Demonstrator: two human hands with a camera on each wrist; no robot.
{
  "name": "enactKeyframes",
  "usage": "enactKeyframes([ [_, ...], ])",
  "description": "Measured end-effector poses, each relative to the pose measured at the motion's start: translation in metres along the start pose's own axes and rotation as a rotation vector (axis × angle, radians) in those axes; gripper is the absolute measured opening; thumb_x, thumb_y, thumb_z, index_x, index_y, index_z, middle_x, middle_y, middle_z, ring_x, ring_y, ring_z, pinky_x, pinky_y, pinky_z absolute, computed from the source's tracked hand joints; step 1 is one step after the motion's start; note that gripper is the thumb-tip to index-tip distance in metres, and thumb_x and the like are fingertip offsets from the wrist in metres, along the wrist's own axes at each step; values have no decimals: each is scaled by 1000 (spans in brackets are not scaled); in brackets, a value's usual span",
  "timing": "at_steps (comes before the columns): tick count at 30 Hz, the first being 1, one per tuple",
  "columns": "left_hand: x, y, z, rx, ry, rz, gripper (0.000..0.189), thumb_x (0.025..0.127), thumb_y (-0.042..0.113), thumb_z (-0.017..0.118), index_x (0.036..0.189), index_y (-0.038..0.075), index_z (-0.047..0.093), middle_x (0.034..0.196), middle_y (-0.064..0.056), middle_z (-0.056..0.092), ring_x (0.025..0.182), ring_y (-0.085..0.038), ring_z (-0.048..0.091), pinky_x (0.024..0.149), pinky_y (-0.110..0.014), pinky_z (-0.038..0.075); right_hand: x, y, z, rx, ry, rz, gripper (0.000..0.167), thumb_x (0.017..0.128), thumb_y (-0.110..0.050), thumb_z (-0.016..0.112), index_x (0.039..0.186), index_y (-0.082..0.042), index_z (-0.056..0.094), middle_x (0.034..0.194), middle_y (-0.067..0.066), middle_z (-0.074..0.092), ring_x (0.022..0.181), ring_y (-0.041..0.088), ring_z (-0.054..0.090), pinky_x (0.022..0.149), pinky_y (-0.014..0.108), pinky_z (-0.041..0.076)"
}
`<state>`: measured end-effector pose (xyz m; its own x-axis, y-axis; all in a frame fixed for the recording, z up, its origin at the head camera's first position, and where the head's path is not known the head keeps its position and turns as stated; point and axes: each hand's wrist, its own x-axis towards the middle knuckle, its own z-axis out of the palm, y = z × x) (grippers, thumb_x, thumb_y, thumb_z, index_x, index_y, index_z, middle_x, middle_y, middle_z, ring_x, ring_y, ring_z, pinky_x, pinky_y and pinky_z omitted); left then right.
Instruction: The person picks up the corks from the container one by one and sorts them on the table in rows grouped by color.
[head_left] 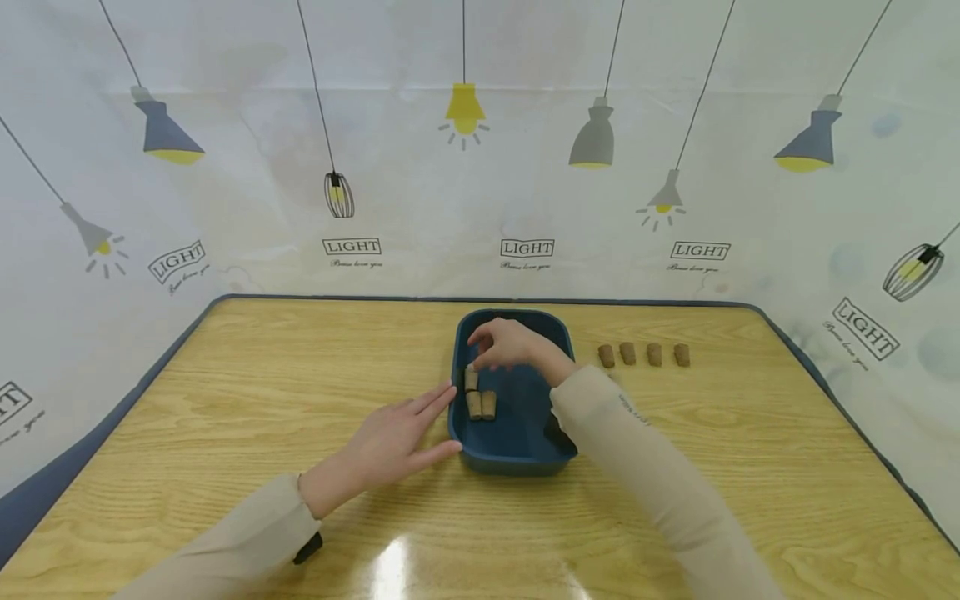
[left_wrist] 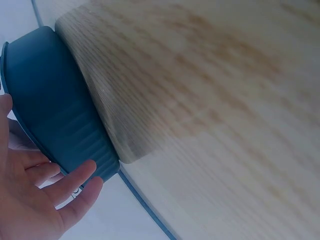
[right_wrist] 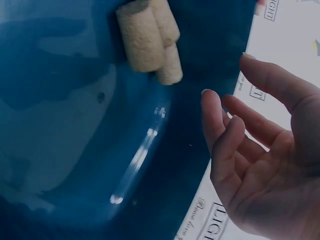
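A dark blue rectangular tub (head_left: 517,465) with rounded corners stands on the table. Three tapered corks (head_left: 488,405) are inside it along the left wall; two stand side by side and one lies just behind them. My left hand (head_left: 386,442) rests with straight fingers against the tub's left outer side, and in the left wrist view its fingertips reach the tub's wall (left_wrist: 55,105). Over the tub's far left part is my right hand (head_left: 510,343), near the rearmost cork. In the right wrist view the right hand (right_wrist: 265,160) has loosely bent fingers, thumb apart, and nothing between them.
Several more corks (head_left: 655,355) stand in a row on the wooden table (head_left: 315,358), to the right of the tub. A white cloth backdrop (head_left: 420,192) printed with lamps rises behind the table. The right sleeve (head_left: 637,450) crosses over the tub's right edge.
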<state>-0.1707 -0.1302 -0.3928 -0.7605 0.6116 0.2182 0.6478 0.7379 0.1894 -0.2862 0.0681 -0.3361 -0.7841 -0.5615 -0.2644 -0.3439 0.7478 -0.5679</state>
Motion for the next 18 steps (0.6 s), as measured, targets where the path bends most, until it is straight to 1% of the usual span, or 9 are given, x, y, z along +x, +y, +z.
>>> enactKeyframes([
  [6, 0, 0, 0, -4, 0, -2, 71, 86, 58, 37, 139, 11, 30, 140, -3, 30, 100, -24, 54, 56, -29, 45, 6, 7, 9, 14, -15, 37, 41, 82, -15, 63, 120, -4, 52, 98, 7, 60, 76, 21, 60, 57, 30, 48],
  [14, 0, 0, -1, -16, 4, 2, 71, 86, 57, 39, 138, 9, 32, 140, -4, 31, 99, -25, 55, 49, -24, 39, 11, 12, 19, 31, -28, 95, 44, 81, -19, 65, 121, -5, 52, 100, 7, 60, 71, 19, 60, 54, 28, 47],
  [18, 0, 0, -1, -4, 5, 1, 70, 86, 57, 39, 138, 10, 32, 139, -4, 31, 98, -23, 55, 48, -23, 38, 13, 15, 23, 33, -26, 124, 44, 80, -21, 65, 120, -6, 53, 97, 6, 60, 70, 18, 60, 55, 28, 47],
])
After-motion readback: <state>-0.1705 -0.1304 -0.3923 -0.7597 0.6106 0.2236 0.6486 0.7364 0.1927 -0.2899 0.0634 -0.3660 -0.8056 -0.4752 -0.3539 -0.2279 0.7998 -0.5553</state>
